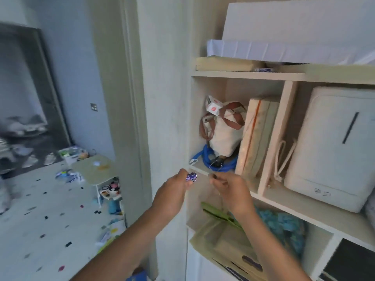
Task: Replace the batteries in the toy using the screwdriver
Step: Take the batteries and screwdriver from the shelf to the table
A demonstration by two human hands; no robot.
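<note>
Both arms reach toward a white shelf unit [239, 75]. My left hand [174, 187] is closed around purple batteries [191, 177] that stick out past the fingertips. To their right, my right hand [229, 186] pinches something small and dark at its fingertips, just in front of the shelf edge; the blur hides what it is. No toy and no screwdriver can be made out.
The cubby behind the hands holds a cloth bag [223, 132], a blue cord [219, 165] and upright boards [257, 136]. A white appliance [332, 147] fills the cubby to the right. Left, a small low table [95, 169] stands on a floor strewn with bits.
</note>
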